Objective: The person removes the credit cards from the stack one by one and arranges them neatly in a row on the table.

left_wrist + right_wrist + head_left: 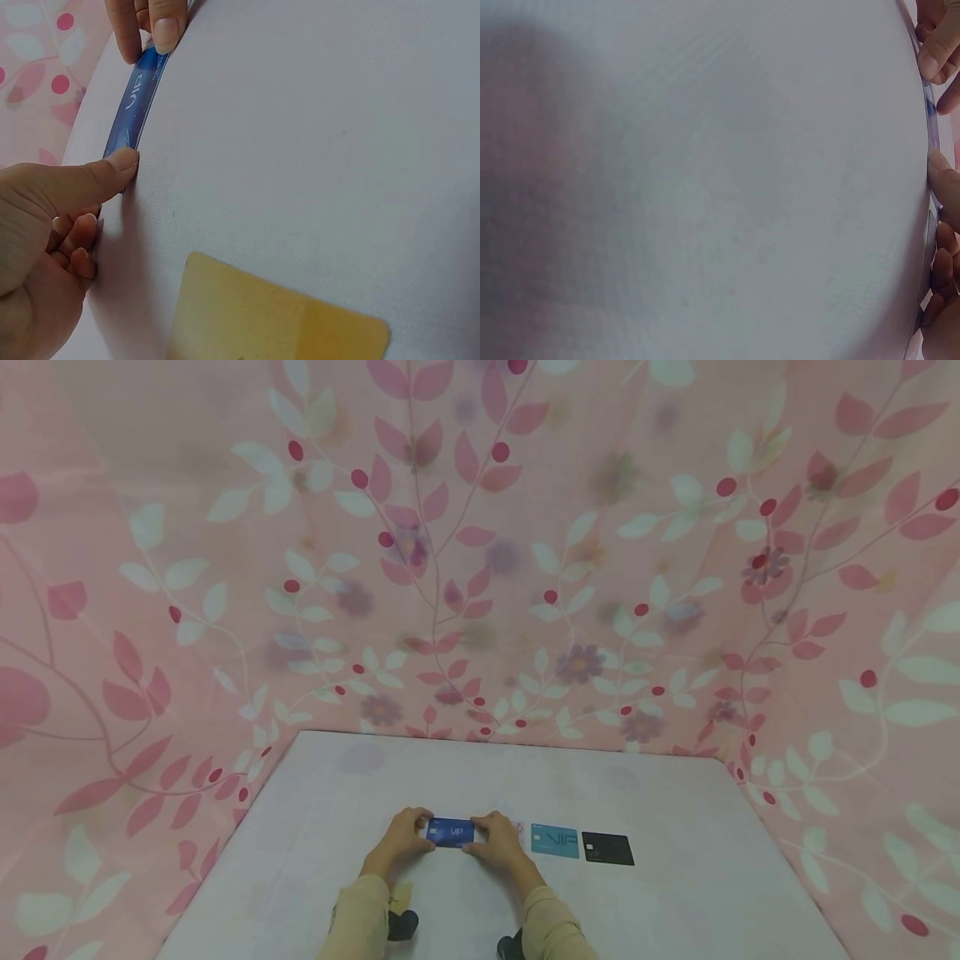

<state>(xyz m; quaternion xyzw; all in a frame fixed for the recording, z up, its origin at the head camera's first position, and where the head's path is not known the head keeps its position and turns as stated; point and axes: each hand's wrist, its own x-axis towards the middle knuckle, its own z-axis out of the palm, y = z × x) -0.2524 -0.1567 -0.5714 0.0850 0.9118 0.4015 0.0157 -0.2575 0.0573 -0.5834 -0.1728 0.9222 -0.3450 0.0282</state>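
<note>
A dark blue card [452, 832] marked VIP lies between my two hands in the head view, its long side running left to right. My left hand [400, 839] pinches its left end with thumb and fingers. At the other end my right hand [500, 842] grips the card the same way. The left wrist view shows the blue card [129, 112] with the left thumb [120, 163] over the near end. Only a thin edge of the card [931, 112] appears in the right wrist view, beside the right hand [946, 277]. Whether the card touches the table, I cannot tell.
Right of my hands lie a teal card [555, 841] and a black card [608, 848]. A pinkish card [519, 832] is partly hidden behind the right hand. A yellow card [255, 315] lies near my left wrist on the white table [675, 802]. Floral cloth [480, 568] encloses the table.
</note>
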